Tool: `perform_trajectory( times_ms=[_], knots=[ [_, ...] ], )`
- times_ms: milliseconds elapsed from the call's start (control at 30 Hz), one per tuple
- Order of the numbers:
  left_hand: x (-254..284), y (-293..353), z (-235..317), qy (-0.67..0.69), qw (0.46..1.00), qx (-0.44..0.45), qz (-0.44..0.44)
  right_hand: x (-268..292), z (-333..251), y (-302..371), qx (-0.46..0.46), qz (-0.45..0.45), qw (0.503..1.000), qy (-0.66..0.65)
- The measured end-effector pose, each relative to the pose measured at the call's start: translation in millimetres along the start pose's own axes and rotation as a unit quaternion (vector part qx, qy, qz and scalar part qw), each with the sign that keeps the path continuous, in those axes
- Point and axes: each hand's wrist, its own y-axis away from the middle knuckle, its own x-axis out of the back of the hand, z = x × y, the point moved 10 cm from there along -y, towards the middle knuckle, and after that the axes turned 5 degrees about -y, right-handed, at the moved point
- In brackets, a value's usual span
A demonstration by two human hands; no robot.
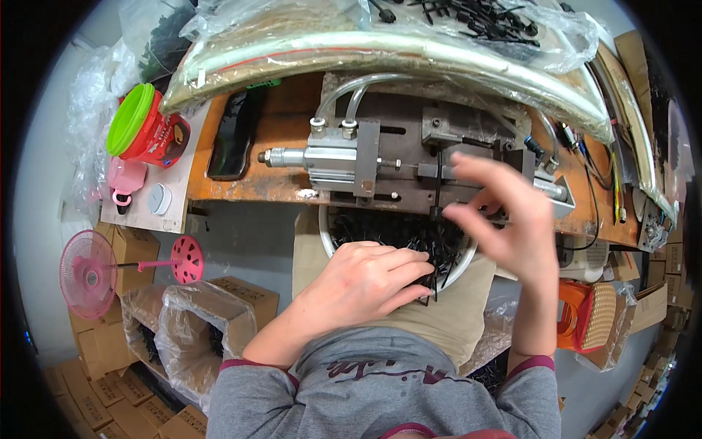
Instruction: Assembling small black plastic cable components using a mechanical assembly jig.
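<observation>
My left hand (373,276) reaches over a white-rimmed basin (325,233) on my lap, its fingers pressed together. Small black plastic pieces (365,225) with thin stems fill the basin, and some show right at my fingertips. What these fingers hold is hidden. My right hand (504,212) is raised at the metal clamping fixture (398,192), slightly blurred, thumb and forefinger apart. A slim black strip-like piece (439,179) with a thicker lower end hangs across the fixture's front, close to my right thumb tip.
A pneumatic cylinder (329,164) with clear hoses is on the fixture's left. On the wooden bench (274,175) lies a dark phone (232,135). A red tub (161,132) with a green rim stands farther left. Bagged black parts (482,22) lie above. A pink fan (89,274) and cartons stand below.
</observation>
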Motion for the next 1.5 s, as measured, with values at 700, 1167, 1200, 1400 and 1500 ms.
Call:
perform_trajectory(
  times_ms=[700, 1167, 1200, 1400, 1500],
  knots=[
    [-18.1, 15.2, 6.9, 0.063, 0.997, -0.042, 0.005, 32.7, 82.4, -204.3, 0.102, -0.218, 0.893, 0.380],
    [-23.8, 18.2, 9.5, 0.094, 0.994, -0.052, -0.026, 6.1, 44.1, -206.6, 0.030, -0.252, 0.865, 0.433],
    [-24.4, 18.7, 9.4, 0.092, 0.994, -0.051, -0.028, 3.1, 44.6, -208.2, 0.042, -0.260, 0.862, 0.433],
    [-24.6, 16.2, 14.5, 0.096, 0.993, -0.061, -0.026, -14.3, 30.5, -209.7, 0.102, -0.251, 0.839, 0.471],
    [-26.9, 17.7, 14.5, 0.099, 0.993, -0.059, -0.029, -18.4, 35.9, -213.5, 0.024, -0.271, 0.827, 0.493]
  ],
)
